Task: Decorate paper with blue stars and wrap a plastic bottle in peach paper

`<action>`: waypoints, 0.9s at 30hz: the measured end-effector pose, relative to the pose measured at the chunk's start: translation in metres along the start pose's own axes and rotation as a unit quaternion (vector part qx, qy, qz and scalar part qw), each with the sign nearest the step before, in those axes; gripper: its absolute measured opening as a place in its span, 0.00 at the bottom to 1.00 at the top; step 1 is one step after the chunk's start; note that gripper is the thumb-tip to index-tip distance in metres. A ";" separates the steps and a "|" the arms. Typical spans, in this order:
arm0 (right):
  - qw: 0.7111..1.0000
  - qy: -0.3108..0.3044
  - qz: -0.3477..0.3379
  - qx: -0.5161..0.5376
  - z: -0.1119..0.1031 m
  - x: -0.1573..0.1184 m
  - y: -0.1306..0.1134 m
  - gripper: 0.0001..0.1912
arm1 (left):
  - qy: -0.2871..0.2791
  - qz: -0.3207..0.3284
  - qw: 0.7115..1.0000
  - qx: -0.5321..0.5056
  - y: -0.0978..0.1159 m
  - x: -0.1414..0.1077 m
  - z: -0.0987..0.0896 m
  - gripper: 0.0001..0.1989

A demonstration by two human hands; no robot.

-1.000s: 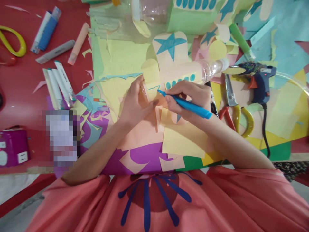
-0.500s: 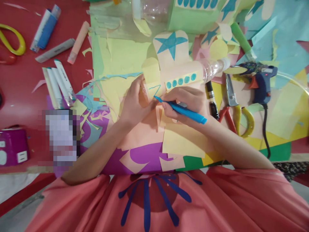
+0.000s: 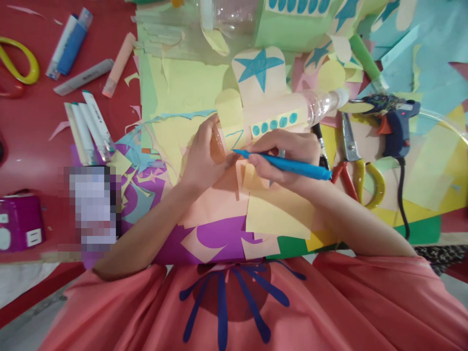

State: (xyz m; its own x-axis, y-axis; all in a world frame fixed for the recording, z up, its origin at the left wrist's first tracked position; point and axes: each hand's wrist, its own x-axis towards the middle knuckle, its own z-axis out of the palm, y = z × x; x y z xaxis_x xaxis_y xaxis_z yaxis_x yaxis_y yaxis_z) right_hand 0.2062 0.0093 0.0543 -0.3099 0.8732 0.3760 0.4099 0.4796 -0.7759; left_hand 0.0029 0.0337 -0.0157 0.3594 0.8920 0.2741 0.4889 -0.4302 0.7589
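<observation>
A plastic bottle (image 3: 322,106) wrapped in pale paper lies sideways, its neck to the right. A paper flap with a blue star (image 3: 260,68) stands out from its far side, and a yellow strip with several teal dots (image 3: 275,125) runs along it. My left hand (image 3: 204,158) is closed round the bottle's base end, fingers behind and thumb in front. In my right hand (image 3: 287,153) is a blue marker (image 3: 300,167), held like a pen. Its tip rests at thin blue lines drawn on pale yellow paper (image 3: 233,136) at the base end.
To the right lie scissors (image 3: 351,141), a black marker (image 3: 323,158) and a blue glue gun (image 3: 397,126) with its cord. Several markers (image 3: 89,131) and a blurred phone-like object (image 3: 95,204) are on the left. Paper scraps (image 3: 142,175) cover much of the table.
The marker's tip has shifted slightly down and left, and its body has swung flatter, with the back end further right. My left hand and the bottle have hardly moved.
</observation>
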 end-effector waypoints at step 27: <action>0.995 0.056 0.074 0.031 0.003 0.004 0.000 0.05 | -0.007 0.025 0.999 0.022 0.001 0.001 0.001 0.38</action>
State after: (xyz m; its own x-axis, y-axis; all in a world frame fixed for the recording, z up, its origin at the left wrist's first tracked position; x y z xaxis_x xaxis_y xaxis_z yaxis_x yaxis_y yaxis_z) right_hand 0.2027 0.0123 0.0542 -0.1508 0.9400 0.3059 0.3896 0.3409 -0.8556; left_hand 0.0045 0.0338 -0.0153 0.3949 0.8672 0.3033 0.5037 -0.4805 0.7179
